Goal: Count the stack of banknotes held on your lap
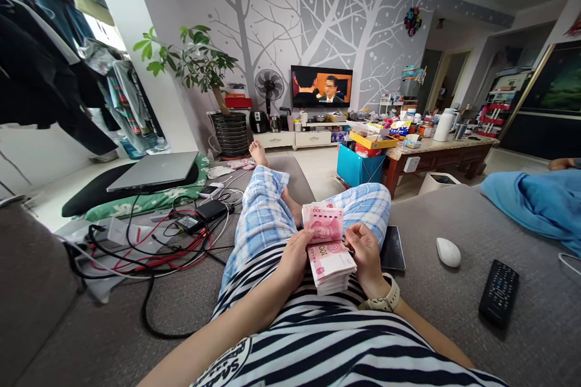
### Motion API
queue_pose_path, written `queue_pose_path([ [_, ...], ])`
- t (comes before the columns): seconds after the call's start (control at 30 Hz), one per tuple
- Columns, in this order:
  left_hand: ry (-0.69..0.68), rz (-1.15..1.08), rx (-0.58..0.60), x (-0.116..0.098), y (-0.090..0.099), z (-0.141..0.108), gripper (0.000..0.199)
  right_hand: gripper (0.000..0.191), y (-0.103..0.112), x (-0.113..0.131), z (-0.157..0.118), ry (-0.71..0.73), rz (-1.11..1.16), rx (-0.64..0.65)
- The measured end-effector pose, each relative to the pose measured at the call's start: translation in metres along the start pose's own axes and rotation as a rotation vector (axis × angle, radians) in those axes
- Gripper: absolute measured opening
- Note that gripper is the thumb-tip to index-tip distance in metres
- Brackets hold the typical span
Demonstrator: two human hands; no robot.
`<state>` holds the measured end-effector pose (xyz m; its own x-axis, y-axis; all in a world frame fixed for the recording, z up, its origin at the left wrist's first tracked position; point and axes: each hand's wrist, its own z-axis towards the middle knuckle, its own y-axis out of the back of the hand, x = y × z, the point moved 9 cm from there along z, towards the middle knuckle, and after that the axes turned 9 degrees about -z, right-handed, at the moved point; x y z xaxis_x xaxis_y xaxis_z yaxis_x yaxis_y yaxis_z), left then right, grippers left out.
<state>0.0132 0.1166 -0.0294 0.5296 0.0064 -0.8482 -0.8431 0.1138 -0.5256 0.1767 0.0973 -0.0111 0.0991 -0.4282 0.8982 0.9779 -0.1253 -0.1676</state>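
Note:
My left hand point(295, 254) grips a thick stack of pink 100 banknotes point(331, 263) from its left side. The stack is folded over, its upper notes point(323, 224) standing up and its lower part hanging toward my lap. At the right edge of the notes, the thumb and fingers of my right hand point(364, 251) are pinched together on a banknote; the exact contact is small and partly hidden. A pale watch point(385, 297) circles my right wrist. Both hands are above my lap, over a striped shirt and blue checked trousers.
A dark phone or tablet point(393, 248), white mouse point(448, 252) and black remote point(499, 293) lie on the grey sofa to my right. Tangled cables point(181, 248) and a laptop point(154, 170) are on the left. Ahead stands a crowded table point(436, 145); another person's hand shows far right.

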Motion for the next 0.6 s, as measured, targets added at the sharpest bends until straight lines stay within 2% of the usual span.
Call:
queue_pose_path([
  [0.2,0.101,-0.102,0.036,0.003,-0.014,-0.007,0.017,0.027,-0.001,-0.002,0.001,-0.014,-0.039,0.022],
  [0.6,0.107,-0.102,0.027,-0.003,-0.020,-0.011,0.019,0.032,-0.004,0.000,0.001,-0.020,-0.014,0.028],
])
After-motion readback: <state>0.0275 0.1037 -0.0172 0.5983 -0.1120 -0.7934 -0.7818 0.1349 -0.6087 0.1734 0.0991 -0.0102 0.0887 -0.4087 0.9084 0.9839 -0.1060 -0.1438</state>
